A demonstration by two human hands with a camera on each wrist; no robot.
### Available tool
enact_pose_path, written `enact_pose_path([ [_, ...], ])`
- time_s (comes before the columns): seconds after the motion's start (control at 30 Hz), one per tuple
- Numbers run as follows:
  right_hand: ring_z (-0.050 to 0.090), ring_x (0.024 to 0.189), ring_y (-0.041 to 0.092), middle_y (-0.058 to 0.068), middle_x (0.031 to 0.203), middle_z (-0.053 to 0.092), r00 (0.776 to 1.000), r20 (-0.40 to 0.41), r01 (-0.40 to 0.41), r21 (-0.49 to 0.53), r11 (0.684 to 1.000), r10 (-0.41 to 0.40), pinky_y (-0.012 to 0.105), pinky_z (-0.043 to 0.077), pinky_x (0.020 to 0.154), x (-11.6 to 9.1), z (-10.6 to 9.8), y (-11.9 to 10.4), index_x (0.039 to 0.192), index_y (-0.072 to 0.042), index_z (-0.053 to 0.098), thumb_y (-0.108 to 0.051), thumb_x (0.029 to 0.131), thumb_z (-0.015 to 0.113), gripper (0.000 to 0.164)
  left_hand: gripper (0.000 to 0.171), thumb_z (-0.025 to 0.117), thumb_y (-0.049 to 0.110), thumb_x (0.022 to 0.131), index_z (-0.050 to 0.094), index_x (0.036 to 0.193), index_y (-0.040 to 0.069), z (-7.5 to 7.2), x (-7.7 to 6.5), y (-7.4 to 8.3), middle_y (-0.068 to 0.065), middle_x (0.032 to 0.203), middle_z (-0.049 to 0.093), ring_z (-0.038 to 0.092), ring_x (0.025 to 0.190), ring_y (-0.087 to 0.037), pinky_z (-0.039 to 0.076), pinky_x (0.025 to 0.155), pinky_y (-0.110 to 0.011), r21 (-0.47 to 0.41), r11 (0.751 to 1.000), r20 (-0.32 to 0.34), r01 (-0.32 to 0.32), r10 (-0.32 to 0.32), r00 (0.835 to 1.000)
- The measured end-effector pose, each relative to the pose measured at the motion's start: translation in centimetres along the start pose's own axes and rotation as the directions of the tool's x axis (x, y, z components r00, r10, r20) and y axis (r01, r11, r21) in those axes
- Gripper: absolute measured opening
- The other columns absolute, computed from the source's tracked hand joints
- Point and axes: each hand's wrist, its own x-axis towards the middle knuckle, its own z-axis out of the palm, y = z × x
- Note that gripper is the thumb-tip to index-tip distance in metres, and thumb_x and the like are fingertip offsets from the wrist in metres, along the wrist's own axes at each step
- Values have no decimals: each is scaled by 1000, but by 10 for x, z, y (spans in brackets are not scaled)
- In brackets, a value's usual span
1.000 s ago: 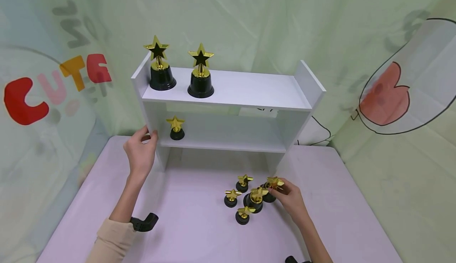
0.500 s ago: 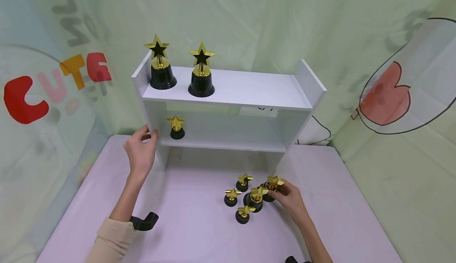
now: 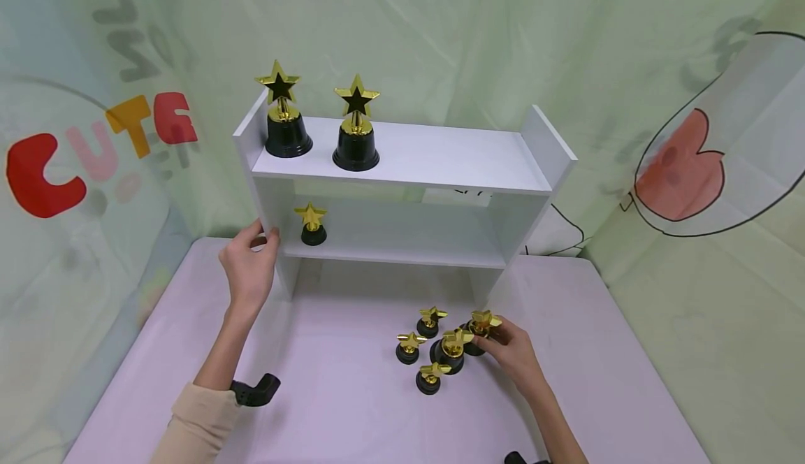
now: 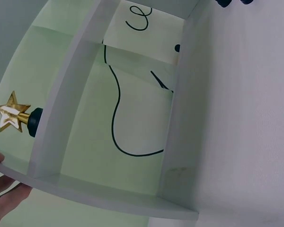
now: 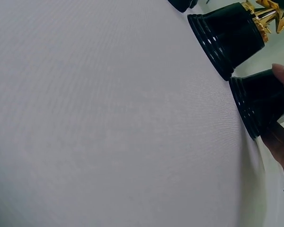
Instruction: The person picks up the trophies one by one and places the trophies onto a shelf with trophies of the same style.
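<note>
My left hand grips the left side panel of a white shelf unit, thumb on one face and fingers on the other in the left wrist view. At the right of a cluster on the table, my right hand holds a gold star trophy with a black base. The right wrist view shows thumb and fingers around this base, which stands against a neighbouring large trophy. Three smaller star trophies, one at the back, one left and one in front, stand close by.
Two large star trophies, one far left and one beside it, stand on the top shelf. A small star trophy is at the left of the middle shelf. Printed curtains hang behind the pale table.
</note>
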Motion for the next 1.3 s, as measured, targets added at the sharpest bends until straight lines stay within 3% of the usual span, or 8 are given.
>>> enact_pose_path([
  [0.37,63,125,39,17,127,69,1000,-15,-1,-17,1000,0,27,57,93,-1,-4,-2,130,-3,66,-18,90,80,45,25,67,4,96,76,119,1,0,0,0,-20,111,76,74,86,-38,45,67,0,12,1000,6,22,-22,1000],
  [0.87,58,131,41,18,133,65,999,-39,-36,-48,998,34,48,55,102,-6,-17,-17,133,-5,64,-28,91,80,51,25,67,3,96,76,118,0,0,-1,1,-20,112,76,74,85,-38,45,68,0,-1,1000,0,8,-8,1000],
  [1.1,60,130,41,18,132,66,999,-52,-9,-61,998,5,49,53,104,-9,-21,-25,132,-3,64,-25,90,80,50,24,67,2,95,77,117,0,0,-1,0,-20,111,76,74,84,-39,45,67,0,-1,1000,-4,-5,5,1000],
  [1.3,62,128,42,20,131,66,999,-46,-29,-74,997,26,43,59,97,-14,-25,-39,131,-3,65,-27,90,81,50,23,68,2,95,77,117,0,1,-1,0,-20,111,76,74,83,-39,45,67,0,-8,1000,-5,-11,11,1000],
])
